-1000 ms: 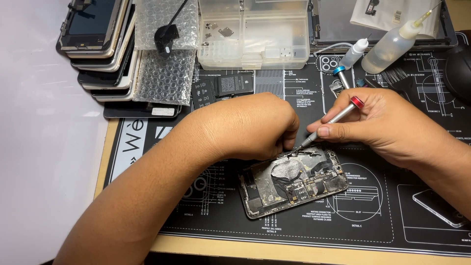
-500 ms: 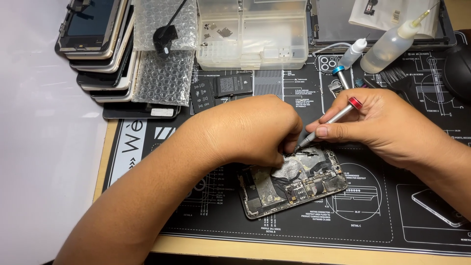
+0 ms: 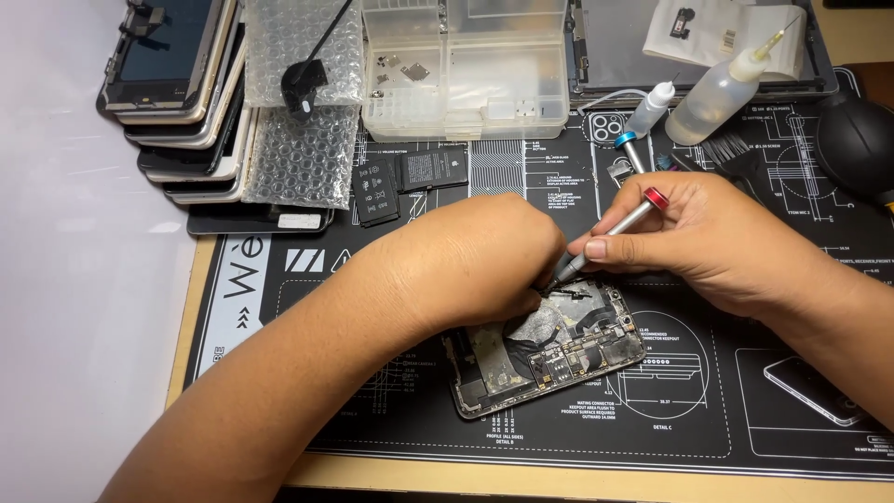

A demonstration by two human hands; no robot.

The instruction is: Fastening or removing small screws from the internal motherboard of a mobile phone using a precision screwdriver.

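The right hand (image 3: 717, 237), right of centre in the frame, has its grip pinched around a screwdriver (image 3: 605, 237) with a grey shaft and a red cap. The tool slants down to the left, and its tip meets the upper edge of the opened phone (image 3: 545, 349). The left hand (image 3: 475, 256), at the centre, is curled with its knuckles up and its fingers folded under onto the phone's upper left part. Whether that grip pinches anything cannot be told, since the fingertips are hidden.

The phone lies tilted just below both hands, its insides showing, on a black mat (image 3: 670, 410) printed with white diagrams. The mat covers the wooden tabletop (image 3: 596, 484).

Above the right hand stand a small dropper bottle (image 3: 649, 107) and a larger clear bottle (image 3: 722, 88), near a black brush (image 3: 731, 154). A black rubber blower (image 3: 857, 140) sits at the right edge. A clear parts box (image 3: 466, 65) is at the upper centre. Two black batteries (image 3: 405, 177) lie below it. Bubble wrap (image 3: 298, 158) and a stack of phone screens (image 3: 186, 102) fill the upper left.
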